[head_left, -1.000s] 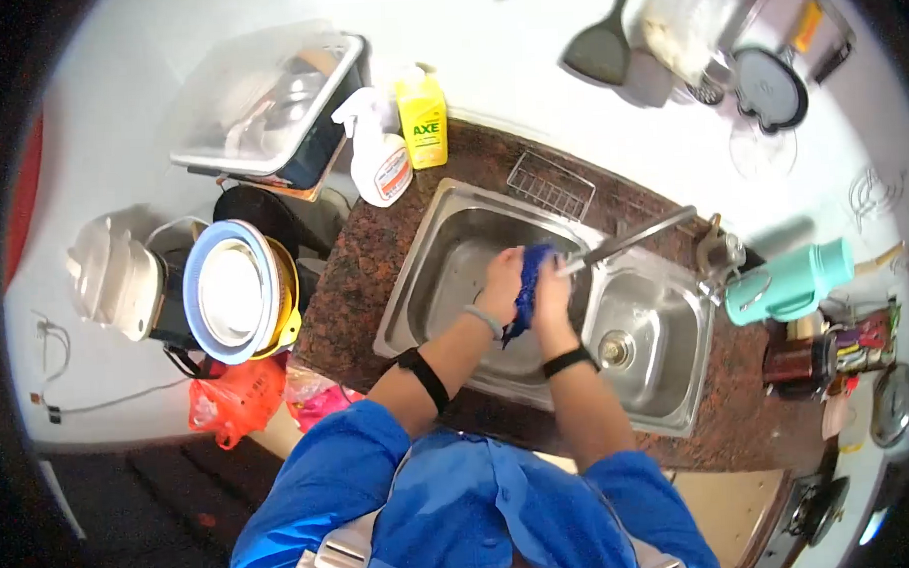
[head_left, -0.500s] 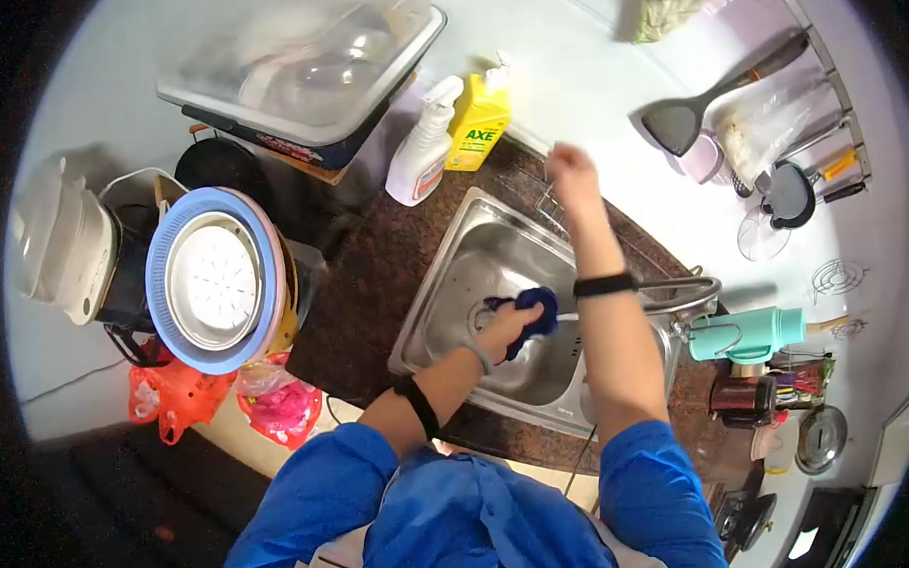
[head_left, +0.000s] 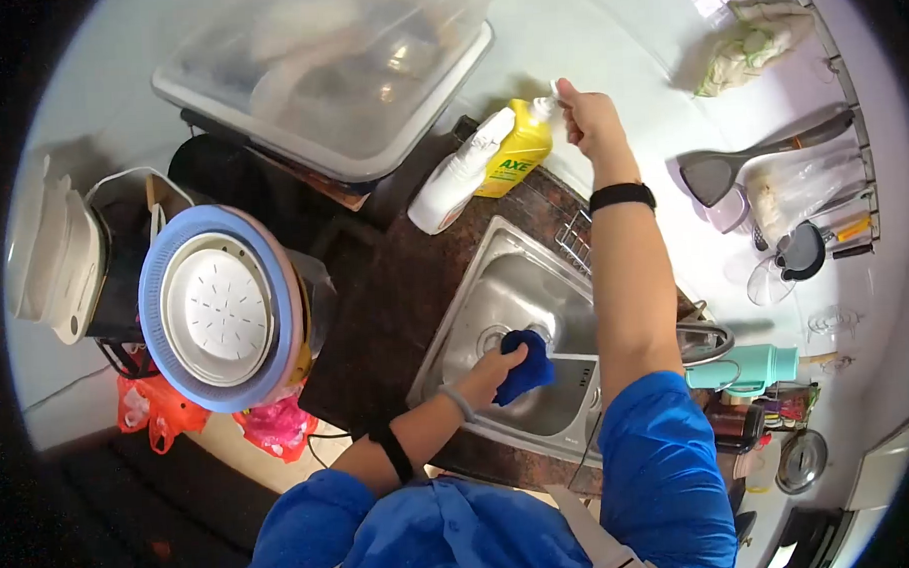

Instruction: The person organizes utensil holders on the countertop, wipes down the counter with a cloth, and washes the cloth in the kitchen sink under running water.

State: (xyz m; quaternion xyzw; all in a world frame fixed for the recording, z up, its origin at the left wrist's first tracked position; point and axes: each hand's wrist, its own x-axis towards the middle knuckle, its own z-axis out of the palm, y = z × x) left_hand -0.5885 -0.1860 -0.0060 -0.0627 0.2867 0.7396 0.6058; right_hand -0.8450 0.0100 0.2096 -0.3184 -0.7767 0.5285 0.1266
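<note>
My left hand [head_left: 493,374] is closed on a dark blue cloth [head_left: 526,370] over the steel sink [head_left: 459,319], near the divider between its basins. My right hand [head_left: 593,121] reaches to the back of the counter. Its fingers are curled at the white pump top [head_left: 545,105] of a yellow AXE dish soap bottle [head_left: 515,162], with thumb and forefinger at the nozzle. The bottle stands upright behind the sink. Beside it, on the left, is a white spray bottle [head_left: 456,189], close against it.
A large lidded plastic box [head_left: 409,135] stands at the back left. Stacked blue and white colanders [head_left: 155,304] sit left of the sink. The faucet [head_left: 712,343] and a mint-green thermos [head_left: 753,366] are to the right. A spatula [head_left: 711,178] and other utensils hang on the wall.
My right hand has moved from above the sink's back edge up to the soap bottle's pump. The left hand still holds the cloth in the sink. The view has shifted.
</note>
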